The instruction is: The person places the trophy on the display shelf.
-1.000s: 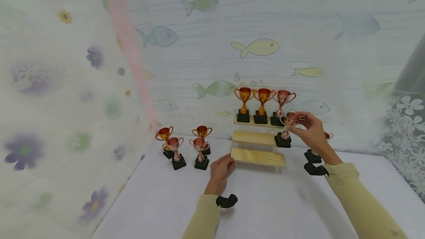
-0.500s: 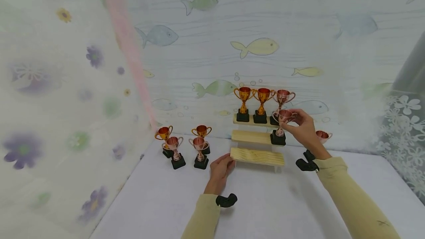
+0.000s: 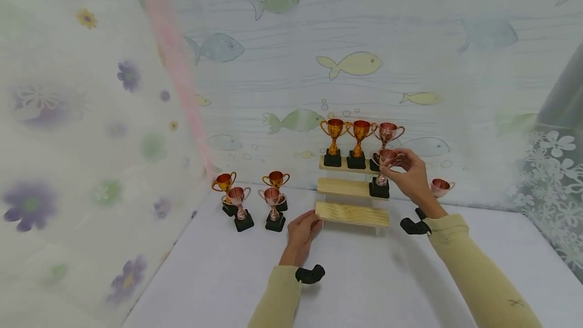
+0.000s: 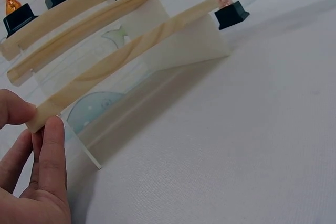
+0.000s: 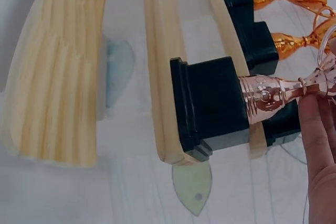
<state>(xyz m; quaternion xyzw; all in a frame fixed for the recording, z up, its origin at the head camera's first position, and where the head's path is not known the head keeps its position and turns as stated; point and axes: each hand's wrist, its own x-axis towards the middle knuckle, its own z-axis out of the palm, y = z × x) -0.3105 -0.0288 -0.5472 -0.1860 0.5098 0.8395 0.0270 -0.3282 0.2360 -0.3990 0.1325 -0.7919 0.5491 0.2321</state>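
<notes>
A three-step display stand with wooden boards (image 3: pixel 352 214) stands against the back. My left hand (image 3: pixel 299 234) pinches the left end of its lowest board (image 4: pixel 123 52), thumb above and fingers underneath. In my right hand (image 3: pixel 411 176) is a rose-gold trophy cup (image 3: pixel 381 180), gripped by its upper part. Its black base (image 5: pixel 212 103) sits upright at the right end of the middle board (image 5: pixel 163 66). Behind it on the top board are a gold trophy (image 3: pixel 334 138), another gold trophy (image 3: pixel 361 138) and a rose-gold trophy (image 3: pixel 387 133), whose base is partly hidden.
Several trophies stand on the white tabletop (image 3: pixel 218 277) left of the stand, among them a gold one (image 3: pixel 276 179) and a rose-gold one (image 3: pixel 273 198). Another rose-gold trophy (image 3: pixel 440 187) is partly hidden behind my right wrist. A fish-patterned cloth (image 3: pixel 282 80) hangs behind the stand.
My right hand has brought the rose-gold trophy left and slightly down, from beyond the middle board's right end onto that end. My left hand has stayed on the lowest board.
</notes>
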